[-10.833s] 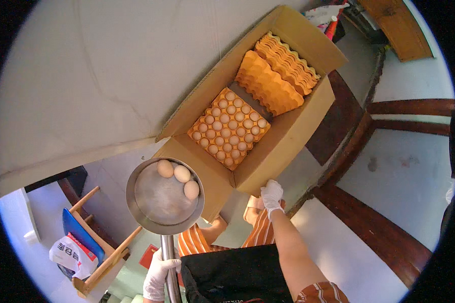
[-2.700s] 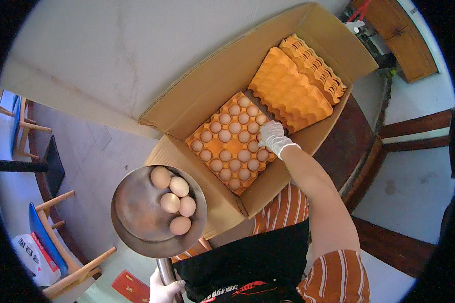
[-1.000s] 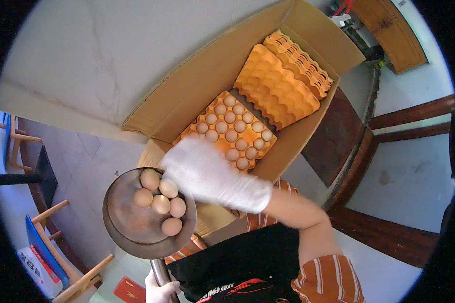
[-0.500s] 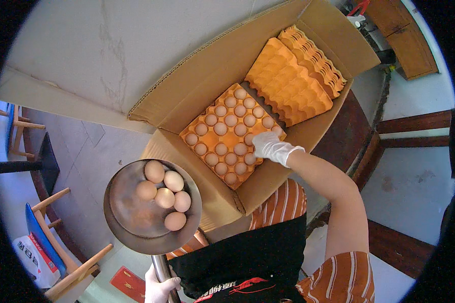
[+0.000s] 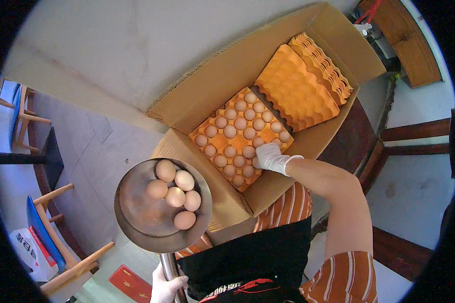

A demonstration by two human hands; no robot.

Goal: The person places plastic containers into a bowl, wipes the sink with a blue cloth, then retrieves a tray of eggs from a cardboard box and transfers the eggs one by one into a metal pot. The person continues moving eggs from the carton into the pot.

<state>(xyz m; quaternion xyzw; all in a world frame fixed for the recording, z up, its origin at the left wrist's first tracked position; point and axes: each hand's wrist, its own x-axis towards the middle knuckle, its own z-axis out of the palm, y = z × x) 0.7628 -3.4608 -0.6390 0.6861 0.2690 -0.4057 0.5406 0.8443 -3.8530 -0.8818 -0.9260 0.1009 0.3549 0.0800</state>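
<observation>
My gloved left hand (image 5: 169,284) grips the handle (image 5: 169,266) of a round, deep metal pan (image 5: 141,207). Several brown eggs (image 5: 175,197) lie loose in the pan, mostly on its right side. My gloved right hand (image 5: 274,157) reaches over the orange egg tray (image 5: 220,142), fingers curled around an egg (image 5: 256,162) near the tray's right edge; the fingers partly hide it. Most of the tray's cups hold eggs, and a few are bare. The tray sits inside an open cardboard box (image 5: 202,86).
Stacked orange trays (image 5: 298,91) lean in the far right of the box. A pale wall (image 5: 101,55) rises behind it. To the left are a wooden chair (image 5: 55,237) with a white bag (image 5: 33,255) and a black table base (image 5: 50,159). A wooden cabinet (image 5: 412,45) stands far right.
The whole view has shifted, so the box and pan appear farther right. My right hand has moved slightly nearer to me over the tray. The left hand keeps its grip on the pan.
</observation>
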